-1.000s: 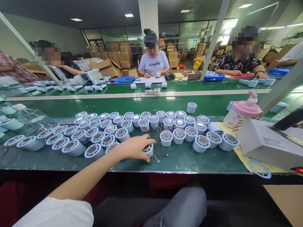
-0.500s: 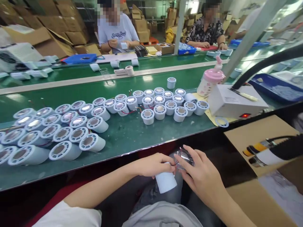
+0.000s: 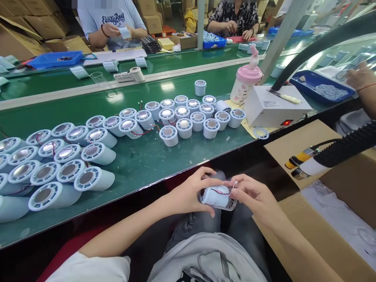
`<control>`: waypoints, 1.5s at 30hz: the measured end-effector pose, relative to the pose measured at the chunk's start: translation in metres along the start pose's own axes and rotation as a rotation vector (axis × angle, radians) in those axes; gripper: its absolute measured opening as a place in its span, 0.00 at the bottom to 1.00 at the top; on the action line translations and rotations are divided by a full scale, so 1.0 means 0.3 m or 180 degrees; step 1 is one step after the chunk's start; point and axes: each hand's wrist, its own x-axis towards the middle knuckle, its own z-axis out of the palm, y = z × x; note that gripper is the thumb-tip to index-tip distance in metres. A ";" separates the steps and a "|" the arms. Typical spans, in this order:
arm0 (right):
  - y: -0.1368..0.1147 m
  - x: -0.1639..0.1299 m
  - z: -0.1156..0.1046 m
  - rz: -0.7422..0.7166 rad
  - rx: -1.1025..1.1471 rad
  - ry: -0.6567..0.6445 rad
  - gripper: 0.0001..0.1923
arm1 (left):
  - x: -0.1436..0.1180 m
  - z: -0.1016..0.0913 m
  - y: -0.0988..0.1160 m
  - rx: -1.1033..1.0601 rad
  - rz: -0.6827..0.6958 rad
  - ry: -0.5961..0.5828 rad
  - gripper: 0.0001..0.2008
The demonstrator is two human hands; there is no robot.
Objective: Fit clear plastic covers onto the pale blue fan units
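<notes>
Cylinders [image 3: 96, 178] left on belt [image 3: 141, 164], box [image 3: 273, 107] right.

You see a bright, evenly lit scene; overhead light leaves white glare patches on the glossy green conveyor belt [image 3: 141, 164] and on the shiny tops of the white cylinders [image 3: 94, 178]. Shadows under them are soft. Straight lines bow toward the edges. Your lap is dimmer. Far faces are blurred out.

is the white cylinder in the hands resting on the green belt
No, both the left hand and right hand hold the white cylinder over the lap.
</notes>
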 end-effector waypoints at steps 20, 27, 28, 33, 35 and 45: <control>0.012 -0.059 -0.025 -0.0497 -0.0285 -0.0507 0.22 | -0.033 -0.002 0.057 -0.1430 -0.0321 -0.0014 0.39; -0.003 -0.065 -0.025 0.0046 0.0259 -0.0696 0.20 | -0.035 -0.009 0.069 -0.1137 -0.0072 -0.0008 0.38; -0.002 -0.065 -0.024 0.0106 0.0396 -0.0720 0.20 | -0.035 -0.011 0.071 -0.1076 -0.0053 -0.0010 0.38; 0.000 -0.063 -0.017 0.0398 0.0815 -0.0741 0.22 | -0.037 -0.020 0.073 -0.0895 0.0100 -0.0029 0.38; 0.002 -0.062 -0.015 0.0493 0.0893 -0.0715 0.22 | -0.037 -0.021 0.071 -0.0844 0.0176 -0.0018 0.38; 0.016 -0.049 0.018 0.0943 0.1229 -0.0506 0.21 | -0.042 -0.019 0.070 -0.0832 0.0252 -0.0006 0.38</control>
